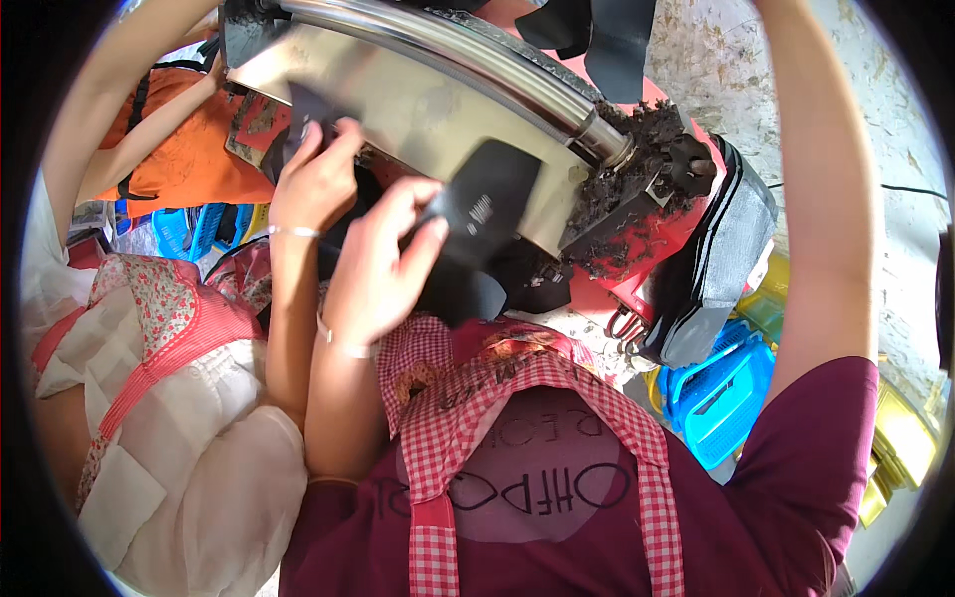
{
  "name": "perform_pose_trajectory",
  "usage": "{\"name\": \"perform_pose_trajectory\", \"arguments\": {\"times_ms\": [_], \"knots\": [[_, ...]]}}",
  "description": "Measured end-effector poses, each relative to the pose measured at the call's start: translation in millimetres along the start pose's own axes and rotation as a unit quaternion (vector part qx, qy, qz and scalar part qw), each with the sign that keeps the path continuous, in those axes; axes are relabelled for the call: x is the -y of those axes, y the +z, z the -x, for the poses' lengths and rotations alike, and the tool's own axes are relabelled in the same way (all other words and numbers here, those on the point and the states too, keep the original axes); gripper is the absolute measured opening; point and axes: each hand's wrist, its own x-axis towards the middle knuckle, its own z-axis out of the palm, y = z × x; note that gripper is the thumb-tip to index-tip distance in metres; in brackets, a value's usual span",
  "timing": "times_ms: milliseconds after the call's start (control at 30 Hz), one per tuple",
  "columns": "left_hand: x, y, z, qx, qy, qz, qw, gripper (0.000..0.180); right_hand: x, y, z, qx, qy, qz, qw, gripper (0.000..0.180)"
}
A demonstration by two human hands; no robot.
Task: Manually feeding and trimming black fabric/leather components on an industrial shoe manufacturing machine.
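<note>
My left hand [393,254] pinches a flat black leather-like piece [492,194] by its left edge, over the pale metal plate [368,85] of a machine. White print shows on the piece, and it is slightly blurred. My right forearm [826,149] stretches up the right side, and its hand lies beyond the top edge. To the left, a co-worker's hand [318,179] holds a dark piece [310,109], also blurred, near the same plate. More black pieces [468,294] lie below my left hand, partly hidden by it.
A shiny metal roller [448,50] crosses the machine. Dark shreds [647,149] cover its right end. Layered black pieces [711,259] hang at the right, with black sheets [617,45] above. A blue basket [721,393] and yellow bins [900,438] stand lower right; an orange bag [174,129] is left.
</note>
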Motion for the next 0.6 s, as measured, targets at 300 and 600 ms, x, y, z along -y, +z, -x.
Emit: {"name": "perform_pose_trajectory", "arguments": {"times_ms": [300, 600], "knots": [[-12, 3, -70, -0.121, 0.050, -0.331, 0.934, 0.056, -18, 134, 24, 0.377, 0.012, 0.051, 0.925, 0.020], [142, 112, 23, 0.008, 0.145, -0.313, 0.939, 0.049, -6, 57, 26, 0.258, 0.094, -0.391, 0.878, 0.011]]}}
